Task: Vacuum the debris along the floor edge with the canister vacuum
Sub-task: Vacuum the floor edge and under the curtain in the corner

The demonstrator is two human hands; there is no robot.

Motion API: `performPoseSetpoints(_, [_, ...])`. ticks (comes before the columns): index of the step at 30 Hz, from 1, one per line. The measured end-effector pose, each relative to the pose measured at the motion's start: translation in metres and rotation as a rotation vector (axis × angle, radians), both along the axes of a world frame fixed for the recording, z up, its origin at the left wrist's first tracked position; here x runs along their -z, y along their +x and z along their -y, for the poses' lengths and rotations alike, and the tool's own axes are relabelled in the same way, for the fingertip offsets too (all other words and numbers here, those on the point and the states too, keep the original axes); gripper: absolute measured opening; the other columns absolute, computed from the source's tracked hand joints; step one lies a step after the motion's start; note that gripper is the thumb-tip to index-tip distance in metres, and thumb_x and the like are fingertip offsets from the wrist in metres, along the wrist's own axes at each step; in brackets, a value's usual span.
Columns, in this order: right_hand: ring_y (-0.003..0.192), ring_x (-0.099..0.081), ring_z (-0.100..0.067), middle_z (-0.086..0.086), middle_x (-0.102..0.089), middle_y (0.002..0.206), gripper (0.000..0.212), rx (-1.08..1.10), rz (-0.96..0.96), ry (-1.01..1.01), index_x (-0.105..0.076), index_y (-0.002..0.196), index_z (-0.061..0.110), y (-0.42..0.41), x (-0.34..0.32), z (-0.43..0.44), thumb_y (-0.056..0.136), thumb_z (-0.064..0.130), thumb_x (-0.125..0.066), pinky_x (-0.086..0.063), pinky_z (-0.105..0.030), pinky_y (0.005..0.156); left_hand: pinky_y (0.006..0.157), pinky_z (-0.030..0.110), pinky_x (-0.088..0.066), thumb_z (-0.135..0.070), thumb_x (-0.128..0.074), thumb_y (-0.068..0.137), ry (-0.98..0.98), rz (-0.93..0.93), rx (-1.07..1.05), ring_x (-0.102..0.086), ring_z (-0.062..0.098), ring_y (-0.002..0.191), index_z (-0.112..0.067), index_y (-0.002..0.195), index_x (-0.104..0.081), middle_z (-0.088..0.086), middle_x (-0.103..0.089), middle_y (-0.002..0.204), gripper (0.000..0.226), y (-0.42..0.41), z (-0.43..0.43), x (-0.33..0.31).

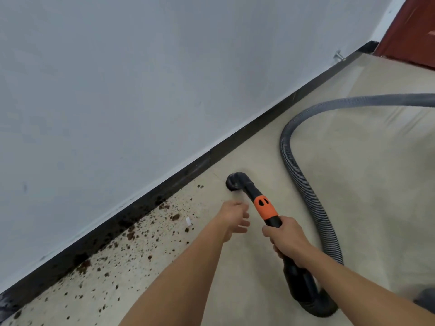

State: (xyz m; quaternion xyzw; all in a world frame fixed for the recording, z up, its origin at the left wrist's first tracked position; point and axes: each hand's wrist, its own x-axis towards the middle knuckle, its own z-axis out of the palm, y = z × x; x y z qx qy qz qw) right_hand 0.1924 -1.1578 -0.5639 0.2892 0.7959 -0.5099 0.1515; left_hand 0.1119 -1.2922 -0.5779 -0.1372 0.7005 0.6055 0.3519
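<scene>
- Forearms are coming in from the bottom edge. The right hand [286, 238] is clenching round the black wand [297, 281] just behind its orange collar [266, 208].
- The left hand [235, 218] is hovering beside the collar with fingers spread, grasping nothing. It is blurred, so I cannot tell whether it is touching the wand.
- The nozzle [235, 182] is sitting on the floor [353, 161] near the baseboard [235, 140]. It is just past the far end of the debris [141, 234], which is lying scattered along that edge, left of the hands.
- Handling, as a judgement: the wand is looking rigid and light, and is best held where the right hand is. The ribbed hose [303, 184] is looking flexible and is likely to be dragging and tugging behind. The debris is looking loose and crumbly, and larger clumps may be clogging the nozzle.
- Hidden: the canister is not showing. The hose is running off the right edge. A grey shape [426, 300] in the bottom corner is cut off and unidentifiable. The nozzle mouth is facing down.
</scene>
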Motion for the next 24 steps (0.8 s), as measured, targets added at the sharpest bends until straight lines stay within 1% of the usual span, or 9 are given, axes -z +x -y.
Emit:
performPoseSetpoints(2, [0.046,-0.046,-0.019,-0.006,-0.052,0.059,0.016,-0.084,0.028,-0.034,-0.055,0.088,0.007,0.008,0.003,0.001,0.077,0.011,-0.064,-0.039,-0.025,0.043,0.074,0.036,-0.055,-0.030,-0.047,0.101,0.005,0.004,-0.054,-0.063,0.028,0.093,-0.006,0.129,-0.048,0.015,-0.060,0.115,0.037,-0.002,-0.002,0.009])
performPoseSetpoints(5, [0.045,-0.043,-0.019,-0.007,-0.049,0.058,0.014,-0.132,0.058,-0.076,-0.050,0.083,0.009,0.020,0.002,-0.004,0.076,0.008,-0.062,-0.037,-0.025,0.043,0.069,0.035,-0.057,-0.032,-0.053,0.098,0.037,0.053,-0.108,-0.066,0.029,0.085,0.003,0.124,-0.052,0.021,-0.066,0.109,0.043,-0.014,-0.002,0.018])
performPoseSetpoints(11, [0.046,-0.049,-0.021,-0.011,-0.052,0.063,0.020,-0.195,0.093,-0.208,-0.047,0.088,0.006,0.019,-0.006,-0.004,0.078,0.006,-0.064,-0.043,-0.030,0.048,0.062,0.040,-0.056,-0.017,-0.063,0.093,0.272,0.226,-0.314,-0.066,0.032,0.086,0.000,0.121,-0.051,0.022,-0.066,0.105,0.035,-0.021,-0.008,0.016])
performPoseSetpoints(12, [0.047,-0.053,-0.022,-0.011,-0.055,0.065,0.022,-0.198,0.071,-0.153,-0.048,0.090,0.006,0.022,0.001,0.000,0.078,0.010,-0.066,-0.046,-0.030,0.048,0.060,0.041,-0.056,-0.015,-0.064,0.093,0.296,0.229,-0.357,-0.066,0.033,0.088,0.000,0.122,-0.050,0.022,-0.065,0.108,0.036,-0.024,-0.009,0.019])
performPoseSetpoints(15, [0.056,-0.064,-0.018,-0.003,-0.064,0.072,0.023,-0.232,-0.026,0.285,-0.050,0.090,0.022,0.033,0.018,0.010,0.079,0.029,-0.069,-0.053,-0.031,0.053,0.052,0.039,-0.056,-0.013,-0.069,0.088,0.308,0.206,-0.447,-0.067,0.034,0.092,0.000,0.126,-0.048,0.021,-0.065,0.110,0.046,-0.037,-0.012,0.029])
performPoseSetpoints(16, [0.057,-0.065,-0.018,-0.002,-0.064,0.072,0.021,-0.232,-0.046,0.360,-0.050,0.088,0.024,0.033,0.021,0.011,0.079,0.031,-0.068,-0.055,-0.034,0.055,0.050,0.037,-0.056,-0.013,-0.070,0.087,0.302,0.201,-0.455,-0.067,0.034,0.092,0.000,0.125,-0.048,0.021,-0.066,0.109,0.046,-0.040,-0.015,0.029])
performPoseSetpoints(17, [0.055,-0.065,-0.019,-0.004,-0.064,0.071,0.020,-0.213,-0.059,0.346,-0.050,0.088,0.023,0.029,0.021,0.011,0.080,0.029,-0.067,-0.056,-0.036,0.055,0.048,0.036,-0.056,-0.014,-0.071,0.086,0.303,0.196,-0.458,-0.067,0.033,0.091,0.001,0.124,-0.049,0.021,-0.066,0.108,0.046,-0.043,-0.018,0.028])
performPoseSetpoints(21, [0.043,-0.055,-0.022,-0.012,-0.058,0.058,0.016,-0.119,-0.058,0.004,-0.051,0.089,0.003,-0.006,0.009,0.002,0.081,0.009,-0.064,-0.049,-0.033,0.046,0.042,0.030,-0.054,-0.011,-0.068,0.089,0.392,0.186,-0.475,-0.064,0.028,0.076,0.002,0.125,-0.052,0.018,-0.066,0.099,0.042,-0.060,-0.024,0.024])
performPoseSetpoints(24, [0.046,-0.050,-0.025,-0.014,-0.052,0.058,0.013,-0.116,-0.046,-0.220,-0.049,0.084,0.002,-0.027,0.007,0.011,0.080,0.003,-0.061,-0.047,-0.035,0.050,0.039,0.031,-0.053,-0.006,-0.065,0.090,0.376,0.183,-0.515,-0.062,0.026,0.069,0.002,0.123,-0.050,0.017,-0.062,0.087,0.037,-0.077,-0.009,0.021])
